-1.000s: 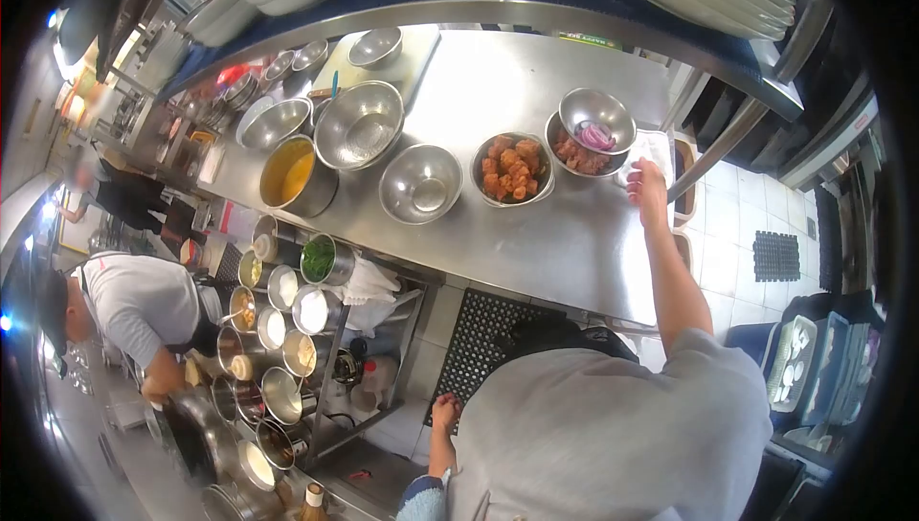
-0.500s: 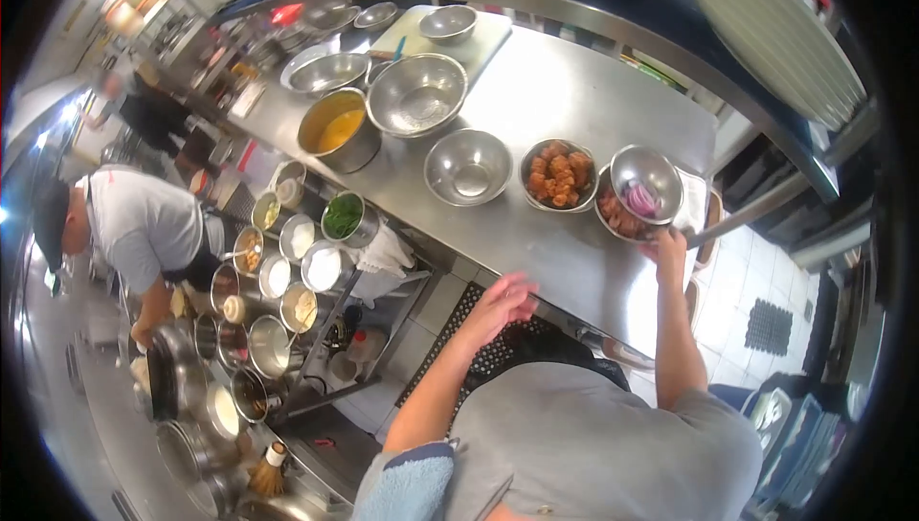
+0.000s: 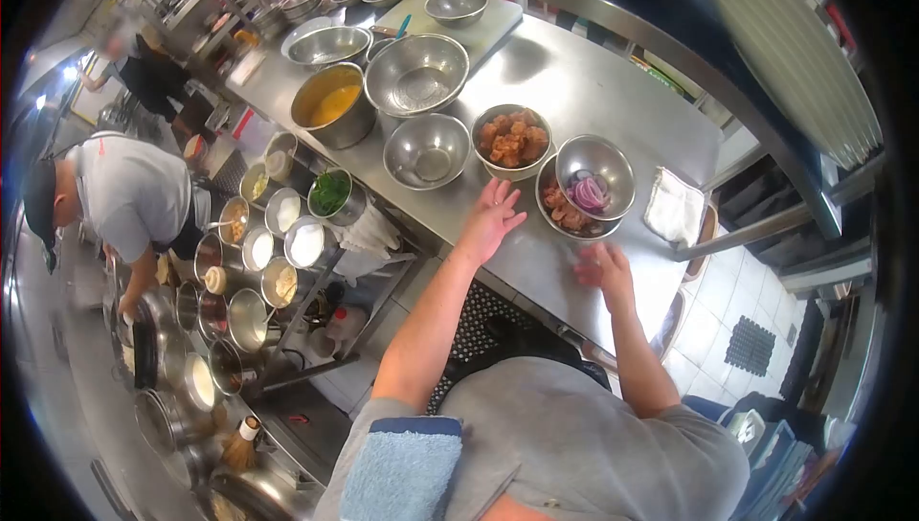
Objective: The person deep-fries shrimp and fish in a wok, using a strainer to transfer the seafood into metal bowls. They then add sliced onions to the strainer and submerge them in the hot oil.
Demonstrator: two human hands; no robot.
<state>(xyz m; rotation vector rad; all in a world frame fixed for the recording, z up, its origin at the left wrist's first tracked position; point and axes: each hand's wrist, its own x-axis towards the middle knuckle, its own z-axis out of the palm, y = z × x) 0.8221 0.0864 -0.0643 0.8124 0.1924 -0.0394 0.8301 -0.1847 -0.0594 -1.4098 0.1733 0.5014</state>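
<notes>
My left hand (image 3: 492,220) is open with its fingers spread, holding nothing, just below a bowl of orange-brown meat pieces (image 3: 513,138). Slightly blurred, my right hand (image 3: 604,266) hovers empty with its fingers apart, below a bowl of pinkish meat (image 3: 567,211). A steel bowl with sliced red onion (image 3: 591,192) rests tilted on that meat bowl and covers part of it. Left of the orange-brown meat is an empty steel bowl (image 3: 427,152). A white folded cloth (image 3: 675,207) lies on the counter at the right.
A large steel bowl (image 3: 416,75), a pot of yellow liquid (image 3: 334,105) and a white cutting board (image 3: 494,31) stand farther back. Several ingredient containers, one with green leaves (image 3: 330,192), fill the left side. A co-worker (image 3: 140,197) bends there. Plates (image 3: 795,52) stand on the overhead shelf.
My right hand has let go of the onion bowl and moved down and left. My left hand has moved up toward the meat bowls. The meat and onion bowls sit farther left; the white cloth shows fully.
</notes>
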